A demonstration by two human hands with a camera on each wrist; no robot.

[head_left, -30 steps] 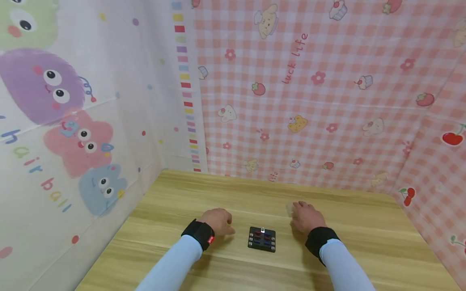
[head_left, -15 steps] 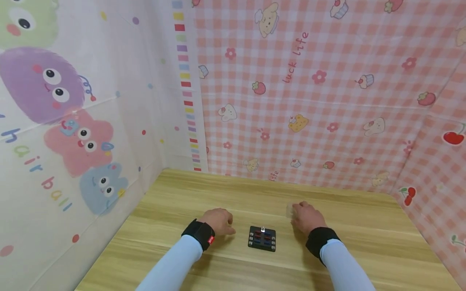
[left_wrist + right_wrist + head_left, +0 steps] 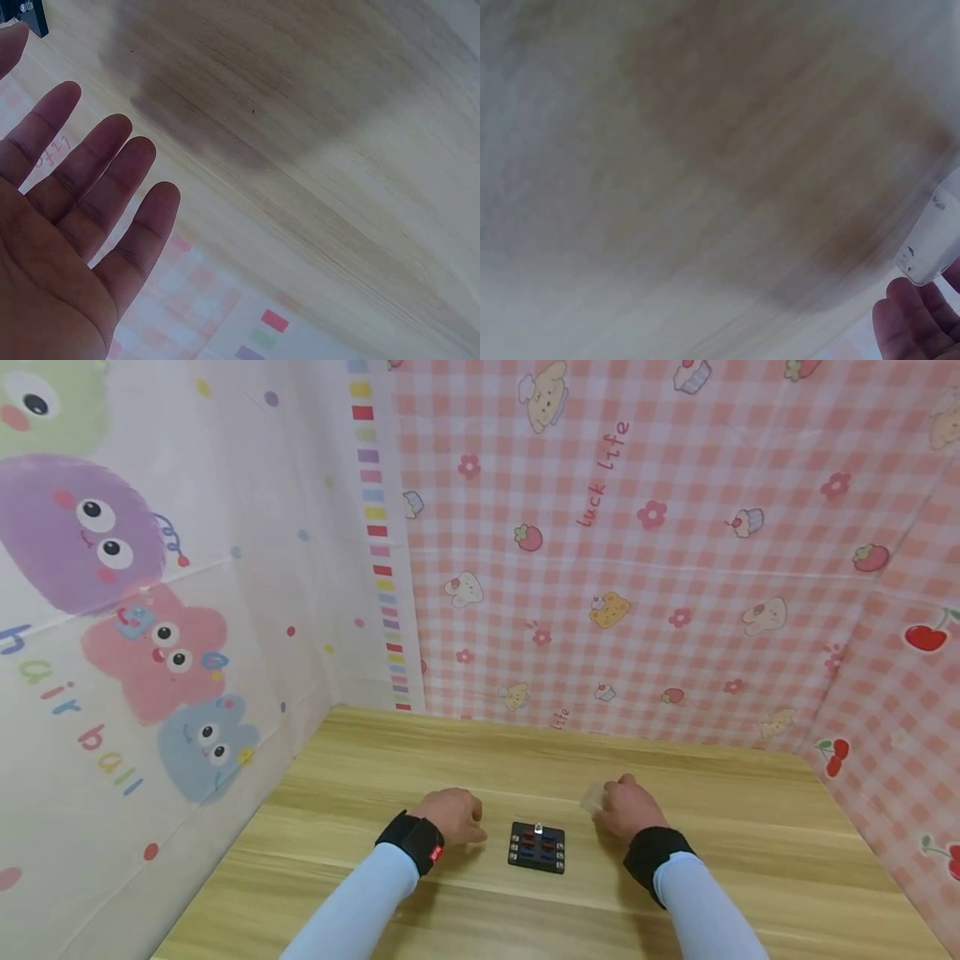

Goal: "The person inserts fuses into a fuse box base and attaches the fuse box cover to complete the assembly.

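A black fuse block (image 3: 537, 852) with red and blue blade fuses and silver screw terminals lies on the table between the two hands. To its left, my left hand (image 3: 453, 817) hovers with nothing in it; the left wrist view shows its relaxed, spread fingers (image 3: 135, 232) and a corner of the fuse block (image 3: 36, 16). On the other side, my right hand (image 3: 632, 808) pinches a clear plastic cover (image 3: 594, 798) between thumb and fingers. In the right wrist view, part of the cover (image 3: 932, 244) stands above the fingertips, cut off by the frame's right edge.
The wood-grain table (image 3: 420, 747) meets a pink checked cloth (image 3: 645, 568) at the back and right. A white cloth with cartoon figures (image 3: 300, 585) hangs along its left side.
The clear cover has shifted a little left and shows more beyond the right fingers. My left hand stays in place. The whole head view has shifted slightly.
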